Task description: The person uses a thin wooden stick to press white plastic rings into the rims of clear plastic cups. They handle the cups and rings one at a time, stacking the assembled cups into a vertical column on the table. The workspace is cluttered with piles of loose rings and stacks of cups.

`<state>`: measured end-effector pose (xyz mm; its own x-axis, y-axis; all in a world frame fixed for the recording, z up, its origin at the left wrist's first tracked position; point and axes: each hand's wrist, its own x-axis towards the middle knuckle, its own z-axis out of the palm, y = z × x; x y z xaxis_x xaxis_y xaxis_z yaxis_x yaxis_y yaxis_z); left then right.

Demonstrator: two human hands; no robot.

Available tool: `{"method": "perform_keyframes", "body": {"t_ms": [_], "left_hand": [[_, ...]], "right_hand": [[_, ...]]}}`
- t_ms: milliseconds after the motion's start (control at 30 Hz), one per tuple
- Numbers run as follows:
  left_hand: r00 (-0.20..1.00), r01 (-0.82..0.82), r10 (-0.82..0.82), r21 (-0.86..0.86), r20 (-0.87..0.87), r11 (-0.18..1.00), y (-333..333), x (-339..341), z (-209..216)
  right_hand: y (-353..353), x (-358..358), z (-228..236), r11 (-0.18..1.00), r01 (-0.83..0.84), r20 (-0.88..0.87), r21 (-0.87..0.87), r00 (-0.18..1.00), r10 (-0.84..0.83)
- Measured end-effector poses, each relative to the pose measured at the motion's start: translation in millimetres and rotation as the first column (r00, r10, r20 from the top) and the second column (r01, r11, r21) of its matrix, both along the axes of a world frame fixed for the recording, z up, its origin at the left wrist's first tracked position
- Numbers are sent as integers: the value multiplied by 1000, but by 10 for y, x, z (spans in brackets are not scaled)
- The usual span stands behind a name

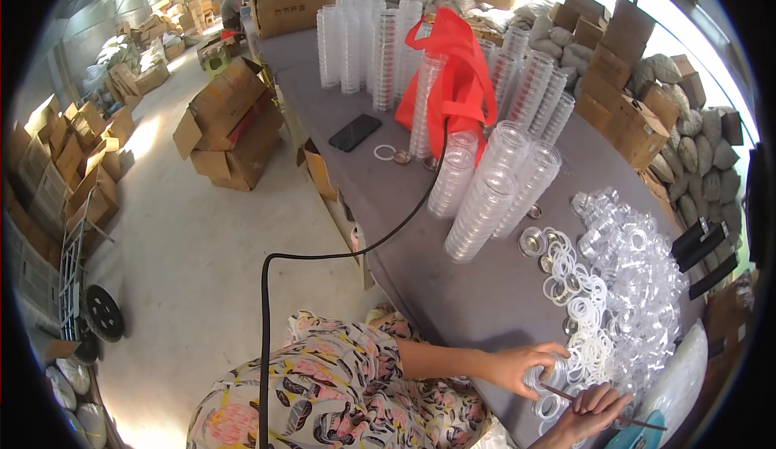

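Note:
Near the table's front right edge, my left hand (pixel 517 366) is closed around a small clear round plastic piece (pixel 535 379). My right hand (pixel 595 410) grips a thin brown stick (pixel 645 424), whose far tip reaches the clear piece. Just beyond my hands lies a spread of flat white rings (pixel 592 360), with a few silvery round parts (pixel 533 241) at its far side. A large loose heap of clear round plastic parts (pixel 634 275) sits to the right of the rings. My left fingers partly cover the piece they hold.
Tall stacks of clear round containers (pixel 481 216) stand ahead on the grey-covered table (pixel 404 283), around a red bag (pixel 458 77). A black phone (pixel 356 132) lies at left. A black cable (pixel 323 254) crosses the view. Open cardboard boxes (pixel 230 130) stand on the floor.

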<state>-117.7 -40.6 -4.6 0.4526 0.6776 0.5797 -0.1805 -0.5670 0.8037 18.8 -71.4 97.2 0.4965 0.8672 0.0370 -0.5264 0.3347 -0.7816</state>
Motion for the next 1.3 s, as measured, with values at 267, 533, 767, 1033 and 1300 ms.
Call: {"method": "perform_keyframes", "body": {"t_ms": [267,533,767,1033,1300], "left_hand": [[993,97,-96,-13,74,995,34,18,-66],[994,73,-71,-20,78,997,27,37,-100],[991,94,-85,-88,101,992,27,42,-107],[992,18,-19,12,125,1000,66,104,-208],[993,30,-26,-37,112,999,42,81,-170]], "right_hand": [[27,18,-18,995,-95,8,-14,995,95],[93,95,-57,989,-143,-91,42,985,146],[46,-26,69,958,-268,120,-104,953,279],[53,-107,87,929,-339,128,-151,925,359],[36,-4,3,931,-357,91,-79,927,363]]}}
